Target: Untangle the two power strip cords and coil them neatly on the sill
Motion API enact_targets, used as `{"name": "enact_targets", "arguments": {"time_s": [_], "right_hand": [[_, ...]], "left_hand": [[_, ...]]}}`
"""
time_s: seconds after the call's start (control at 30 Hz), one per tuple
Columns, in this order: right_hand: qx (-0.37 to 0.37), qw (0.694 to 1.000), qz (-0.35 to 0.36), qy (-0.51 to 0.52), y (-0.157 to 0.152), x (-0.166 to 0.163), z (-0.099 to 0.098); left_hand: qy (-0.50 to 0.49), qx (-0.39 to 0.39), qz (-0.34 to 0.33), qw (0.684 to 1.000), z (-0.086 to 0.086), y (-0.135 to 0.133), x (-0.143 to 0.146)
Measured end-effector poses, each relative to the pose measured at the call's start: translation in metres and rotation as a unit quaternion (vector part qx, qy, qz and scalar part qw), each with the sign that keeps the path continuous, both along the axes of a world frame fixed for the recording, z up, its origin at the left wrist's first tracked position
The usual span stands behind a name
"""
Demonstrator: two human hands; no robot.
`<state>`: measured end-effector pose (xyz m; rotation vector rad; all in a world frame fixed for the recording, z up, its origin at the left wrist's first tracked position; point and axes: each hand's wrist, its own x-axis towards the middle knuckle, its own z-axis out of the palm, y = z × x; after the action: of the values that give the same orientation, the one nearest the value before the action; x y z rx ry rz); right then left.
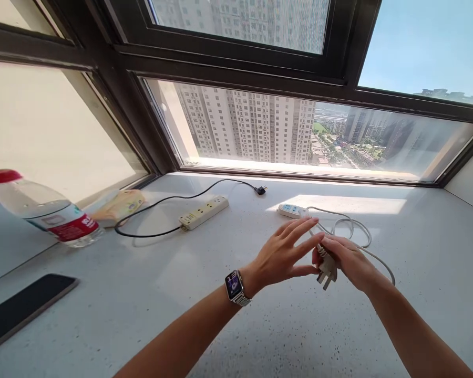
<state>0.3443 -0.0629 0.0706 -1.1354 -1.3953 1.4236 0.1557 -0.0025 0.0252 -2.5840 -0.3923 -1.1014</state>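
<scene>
My right hand (349,257) is closed around a grey-white power plug (328,269), its metal prongs pointing down toward me. Beside it, my left hand (286,252) has its fingers stretched out and apart, the tips close to the plug and to my right hand; whether they touch it I cannot tell. A white cord (366,231) loops over the sill behind my right hand. Just beyond my left fingers lies a small white power strip (294,210) with blue-marked sockets, partly hidden by the hand. A watch (234,286) is on my left wrist.
On the stone sill (173,315) lies a cream power strip (205,212) with a black cord (169,198) and black plug (261,190). A bottle (59,210) with a red cap, a tissue pack (118,207) and a dark phone (26,304) are at left. Windows rise behind.
</scene>
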Motion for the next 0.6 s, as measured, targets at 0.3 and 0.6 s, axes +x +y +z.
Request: {"name": "enact_targets", "arguments": {"time_s": [0.3, 0.6], "right_hand": [[0.108, 0.99, -0.081, 0.029, 0.003, -0.017, 0.046], [0.13, 0.964, -0.084, 0.218, 0.048, -0.052, 0.005]], "left_hand": [[-0.275, -0.03, -0.049, 0.96, 0.051, 0.001, 0.02], [-0.401, -0.668, -0.144, 0.61, 0.071, -0.009, 0.018]]}}
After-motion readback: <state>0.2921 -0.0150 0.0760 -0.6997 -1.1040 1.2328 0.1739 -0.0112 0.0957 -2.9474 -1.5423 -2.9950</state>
